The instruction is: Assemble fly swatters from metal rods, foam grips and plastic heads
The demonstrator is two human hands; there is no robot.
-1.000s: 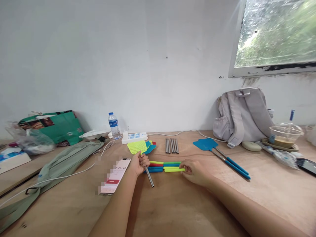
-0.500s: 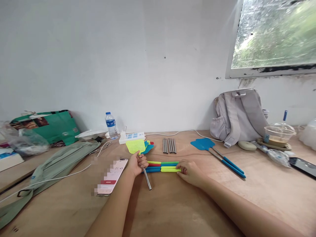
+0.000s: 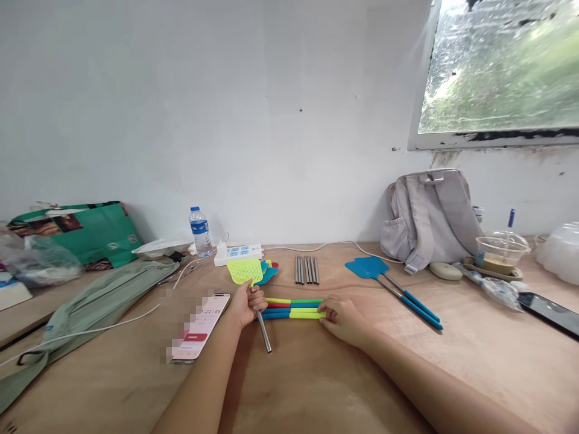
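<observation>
My left hand (image 3: 248, 303) is closed round the metal shaft (image 3: 263, 330) of a yellow fly swatter, just below its mesh head (image 3: 245, 270). My right hand (image 3: 340, 317) pinches the end of a yellow-green foam handle (image 3: 304, 314) that lies in a row of several coloured handles (image 3: 289, 305) between the two hands. Blue and red swatter heads (image 3: 268, 270) peek out behind the yellow one. Several bare metal rods (image 3: 306, 269) lie side by side further back.
Two blue swatters (image 3: 393, 286) lie to the right, before a grey backpack (image 3: 429, 217) and a drink cup (image 3: 500, 251). A phone (image 3: 199, 326) lies left of my left arm. A green pouch (image 3: 85, 301), bottle (image 3: 198, 231), power strip (image 3: 237, 254) and green bag (image 3: 85, 232) stand left; another phone (image 3: 549, 311) far right.
Both hands keep their grips. The view has drifted, so everything sits slightly lower and further left in frame; the swatter shaft has tipped a little more upright.
</observation>
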